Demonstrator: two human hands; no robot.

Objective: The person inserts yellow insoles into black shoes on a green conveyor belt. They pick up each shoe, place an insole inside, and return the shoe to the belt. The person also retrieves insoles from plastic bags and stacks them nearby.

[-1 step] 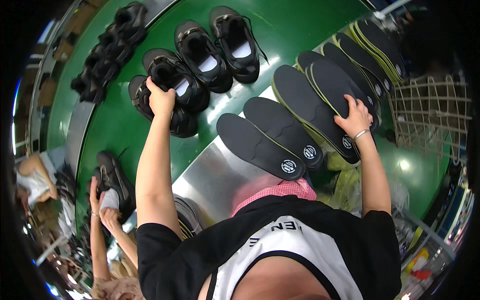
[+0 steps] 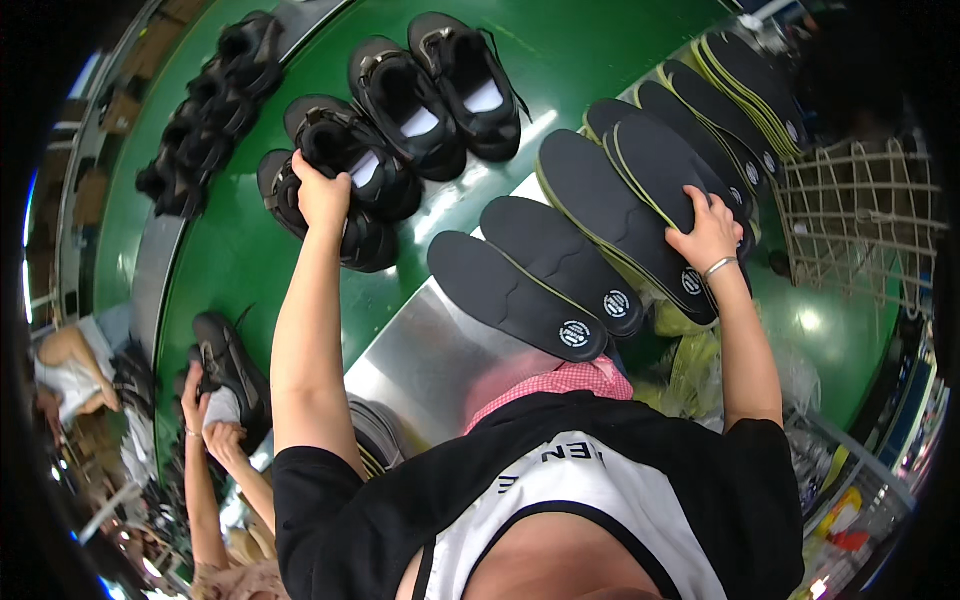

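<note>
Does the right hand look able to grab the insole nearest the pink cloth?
Probably yes: the right hand would have to leave another insole, but nothing covers the insole by the pink cloth.

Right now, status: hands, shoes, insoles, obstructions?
Left hand on black shoes. Right hand on dark insoles. Grips partly hidden. Co-worker's hands at lower left.

Black shoes (image 2: 440, 152) stand here on a green table (image 2: 590, 55), upper centre of the frame; black insoles (image 2: 512, 292) lie across a metal sheet (image 2: 420, 335), mid-frame.
</note>
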